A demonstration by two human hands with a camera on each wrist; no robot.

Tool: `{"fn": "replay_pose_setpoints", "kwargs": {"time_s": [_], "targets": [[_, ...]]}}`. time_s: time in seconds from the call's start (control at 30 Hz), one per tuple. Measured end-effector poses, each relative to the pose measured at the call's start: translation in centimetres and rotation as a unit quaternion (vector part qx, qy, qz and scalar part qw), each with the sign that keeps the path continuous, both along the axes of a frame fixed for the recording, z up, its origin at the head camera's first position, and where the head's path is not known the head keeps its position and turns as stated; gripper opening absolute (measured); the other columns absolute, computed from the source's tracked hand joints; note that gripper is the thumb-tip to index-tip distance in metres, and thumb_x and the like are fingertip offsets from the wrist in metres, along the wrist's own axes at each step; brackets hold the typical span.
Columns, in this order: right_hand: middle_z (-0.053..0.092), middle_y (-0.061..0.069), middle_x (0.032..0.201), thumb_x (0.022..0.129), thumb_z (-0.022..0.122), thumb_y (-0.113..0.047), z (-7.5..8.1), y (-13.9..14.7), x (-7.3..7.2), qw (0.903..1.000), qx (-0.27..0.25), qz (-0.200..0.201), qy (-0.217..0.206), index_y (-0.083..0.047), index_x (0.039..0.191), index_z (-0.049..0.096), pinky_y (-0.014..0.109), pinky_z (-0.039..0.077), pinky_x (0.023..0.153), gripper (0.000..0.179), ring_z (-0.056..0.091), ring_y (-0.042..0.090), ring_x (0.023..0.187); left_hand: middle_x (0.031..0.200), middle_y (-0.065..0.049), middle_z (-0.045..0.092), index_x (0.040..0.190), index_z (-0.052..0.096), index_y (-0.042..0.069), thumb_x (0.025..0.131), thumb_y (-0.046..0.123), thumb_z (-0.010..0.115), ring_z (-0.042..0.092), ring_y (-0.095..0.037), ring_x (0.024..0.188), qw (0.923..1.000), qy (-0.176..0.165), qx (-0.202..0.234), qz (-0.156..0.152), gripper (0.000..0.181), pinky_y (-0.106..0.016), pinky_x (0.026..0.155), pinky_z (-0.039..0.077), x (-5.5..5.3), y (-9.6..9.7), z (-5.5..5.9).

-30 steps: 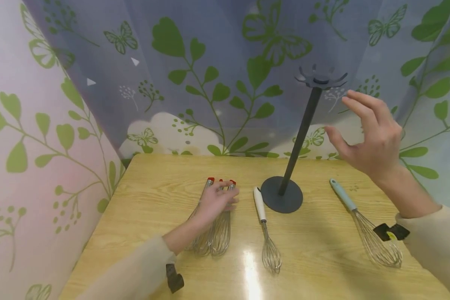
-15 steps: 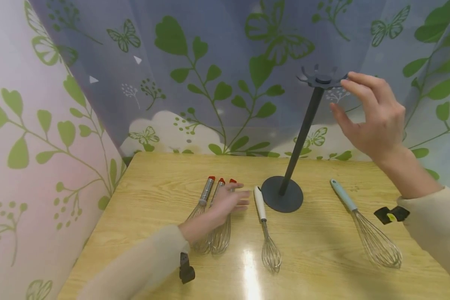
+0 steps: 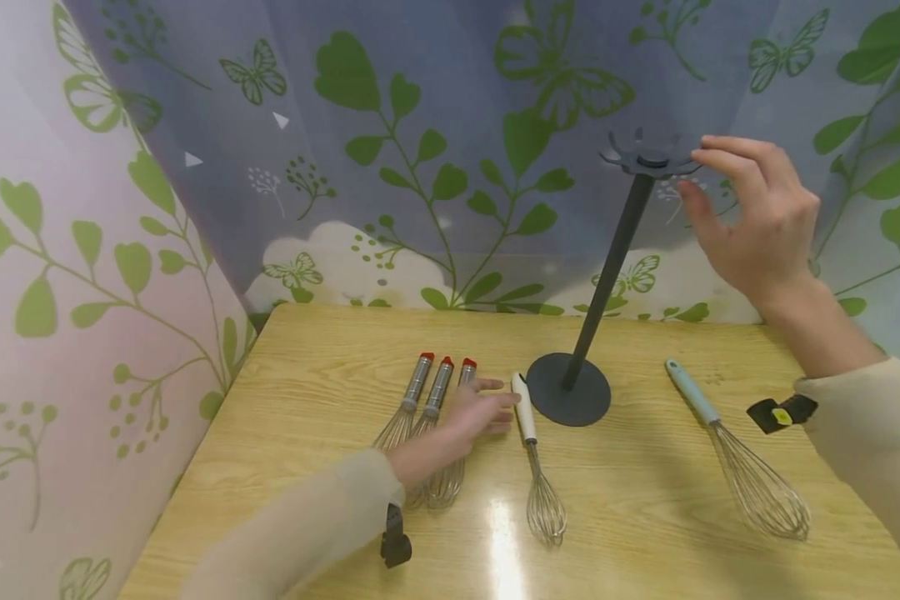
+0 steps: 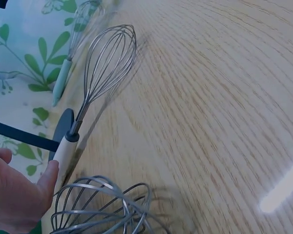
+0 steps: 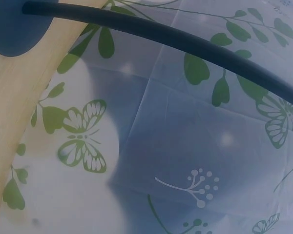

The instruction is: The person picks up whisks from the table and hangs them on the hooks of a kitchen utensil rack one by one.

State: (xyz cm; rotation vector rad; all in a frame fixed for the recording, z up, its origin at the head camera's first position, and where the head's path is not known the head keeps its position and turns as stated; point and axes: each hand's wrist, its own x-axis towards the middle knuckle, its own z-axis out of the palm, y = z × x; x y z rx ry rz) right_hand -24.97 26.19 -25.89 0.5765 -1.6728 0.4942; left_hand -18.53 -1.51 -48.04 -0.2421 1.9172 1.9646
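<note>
In the head view my left hand point(image 3: 480, 417) reaches over the rightmost of three whisks point(image 3: 437, 392) with metal handles and red ends. Its spread fingers extend to the handle of a white-handled whisk point(image 3: 525, 412); whether they touch it I cannot tell. In the left wrist view that white handle point(image 4: 65, 153) lies beside the thumb. My right hand point(image 3: 768, 212) is raised at the hooked top of a dark stand point(image 3: 615, 258). Its fingertips are at one of the hooks, with the thumb apart below. The right wrist view shows the pole point(image 5: 161, 31) but no hand.
A whisk with a light-blue handle point(image 3: 693, 396) lies at the right of the wooden table point(image 3: 322, 346). The stand's round base point(image 3: 566, 396) sits near the back edge. A patterned curtain point(image 3: 435, 217) hangs behind the table.
My left hand has moved right, from over the red-ended whisks toward the white-handled one. My right hand has risen to the stand's hooks. The whisks have stayed in place.
</note>
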Motion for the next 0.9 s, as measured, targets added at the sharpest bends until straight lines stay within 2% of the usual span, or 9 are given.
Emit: {"fn": "replay_pose_setpoints", "kwargs": {"time_s": [0.13, 0.3, 0.5, 0.57, 0.63, 0.67, 0.73, 0.77, 0.9], "targets": [[0.077, 0.018, 0.114, 0.099, 0.072, -0.025, 0.1, -0.1, -0.1, 0.9999, -0.009, 0.002, -0.009, 0.000, 0.110, 0.074, 0.034, 0.033, 0.062, 0.026, 0.071, 0.044, 0.102, 0.123, -0.027, 0.071, 0.145, 0.054, -0.002, 0.095, 0.014, 0.076, 0.075, -0.038, 0.105, 0.9999, -0.008, -0.010, 0.003, 0.057, -0.040, 0.094, 0.066, 0.1, 0.5, -0.1], [0.077, 0.018, 0.114, 0.097, 0.074, -0.015, 0.2, -0.3, -0.1, 0.9996, -0.022, 0.001, -0.017, 0.000, 0.108, 0.074, 0.004, 0.027, 0.081, 0.018, 0.071, 0.045, 0.103, 0.118, -0.022, 0.073, 0.145, 0.057, 0.000, 0.093, 0.012, 0.077, 0.077, -0.031, 0.097, 0.9994, -0.018, -0.027, 0.015, 0.057, -0.040, 0.094, 0.066, -0.1, 0.9, -0.5], [0.078, 0.016, 0.113, 0.096, 0.075, -0.011, 0.2, -0.2, -0.1, 0.9995, -0.025, -0.004, -0.020, -0.001, 0.106, 0.075, -0.003, 0.030, 0.093, 0.015, 0.071, 0.044, 0.104, 0.112, -0.022, 0.074, 0.144, 0.057, 0.000, 0.093, 0.008, 0.078, 0.077, -0.030, 0.094, 0.9985, -0.030, -0.036, 0.028, 0.056, -0.039, 0.088, 0.068, -0.3, 1.7, -1.2], [0.078, 0.016, 0.113, 0.095, 0.076, -0.010, 0.2, -0.2, -0.1, 0.9996, -0.022, -0.007, -0.018, -0.002, 0.106, 0.075, 0.005, 0.045, 0.094, 0.014, 0.072, 0.043, 0.104, 0.110, -0.022, 0.074, 0.143, 0.058, 0.000, 0.092, 0.008, 0.078, 0.076, -0.030, 0.092, 0.9984, -0.030, -0.038, 0.029, 0.055, -0.038, 0.085, 0.068, -0.3, 1.9, -1.4], [0.078, 0.016, 0.113, 0.094, 0.077, -0.008, 0.2, -0.2, -0.1, 0.9997, -0.018, -0.009, -0.015, -0.001, 0.105, 0.075, 0.026, 0.061, 0.087, 0.014, 0.072, 0.043, 0.104, 0.108, -0.021, 0.074, 0.142, 0.058, -0.001, 0.092, 0.007, 0.078, 0.076, -0.027, 0.088, 0.9981, -0.033, -0.040, 0.032, 0.054, -0.037, 0.083, 0.069, -0.3, 2.2, -1.5], [0.078, 0.016, 0.113, 0.093, 0.077, -0.007, 0.2, -0.2, -0.1, 0.9997, -0.017, -0.009, -0.014, -0.001, 0.105, 0.075, 0.039, 0.063, 0.082, 0.013, 0.072, 0.043, 0.104, 0.106, -0.020, 0.074, 0.142, 0.058, -0.001, 0.092, 0.007, 0.078, 0.075, -0.025, 0.085, 0.9980, -0.035, -0.042, 0.033, 0.054, -0.036, 0.082, 0.069, -0.3, 2.3, -1.6], [0.078, 0.016, 0.112, 0.093, 0.077, -0.007, 0.3, -0.3, 0.0, 0.9998, -0.016, -0.009, -0.011, -0.001, 0.105, 0.075, 0.064, 0.058, 0.073, 0.013, 0.072, 0.043, 0.104, 0.104, -0.020, 0.074, 0.142, 0.057, -0.002, 0.092, 0.006, 0.077, 0.074, -0.023, 0.080, 0.9978, -0.035, -0.047, 0.033, 0.054, -0.035, 0.079, 0.069, -0.2, 2.5, -1.6], [0.078, 0.017, 0.112, 0.093, 0.077, -0.007, 0.3, -0.3, 0.0, 0.9998, -0.016, -0.008, -0.011, -0.001, 0.104, 0.075, 0.070, 0.054, 0.071, 0.013, 0.072, 0.044, 0.104, 0.102, -0.020, 0.074, 0.142, 0.057, -0.002, 0.092, 0.005, 0.077, 0.073, -0.021, 0.078, 0.9976, -0.037, -0.047, 0.034, 0.054, -0.034, 0.077, 0.069, -0.1, 2.5, -1.7], [0.079, 0.017, 0.111, 0.093, 0.077, -0.007, 0.3, -0.3, 0.0, 0.9998, -0.017, -0.005, -0.010, 0.000, 0.103, 0.075, 0.072, 0.053, 0.070, 0.013, 0.071, 0.045, 0.103, 0.098, -0.022, 0.076, 0.141, 0.057, -0.003, 0.092, 0.005, 0.077, 0.074, -0.020, 0.072, 0.9974, -0.039, -0.044, 0.042, 0.053, -0.035, 0.074, 0.069, -0.2, 2.8, -1.9]]}}
